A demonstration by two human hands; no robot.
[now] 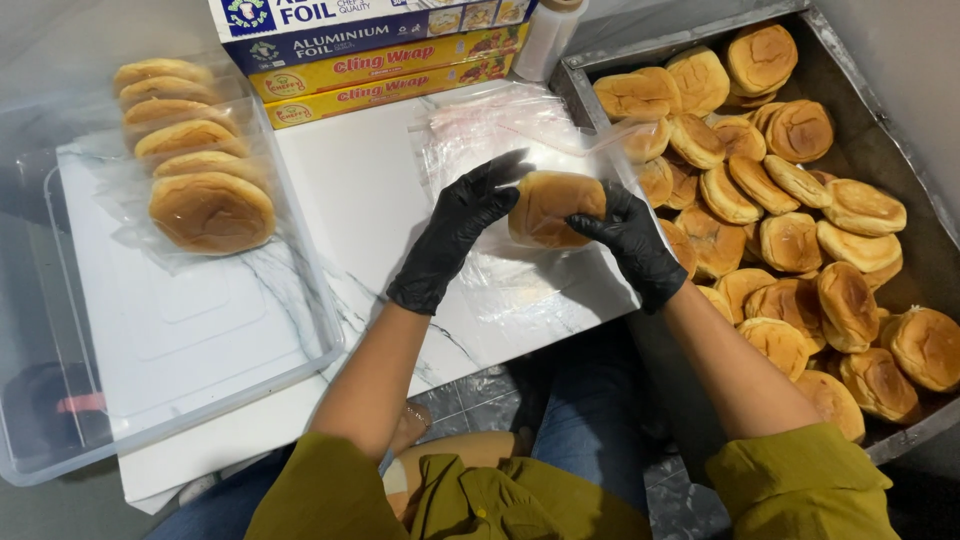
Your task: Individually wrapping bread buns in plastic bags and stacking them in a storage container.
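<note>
A golden round bun (552, 203) sits inside a clear plastic bag (500, 130) lying on the white marble board (370, 200). My left hand (462, 222), in a black glove, touches the bag and the bun's left side. The gloved right hand (632, 240) grips the bun's right side through the plastic. Both forearms are bare, with olive sleeves near the bottom edge.
A metal tray (905, 170) at the right holds several loose buns (790, 240). A clear plastic tub (170, 340) at the left holds several bagged buns (195, 160). Foil and cling-wrap boxes (380, 50) stand at the back, beside a film roll (548, 35).
</note>
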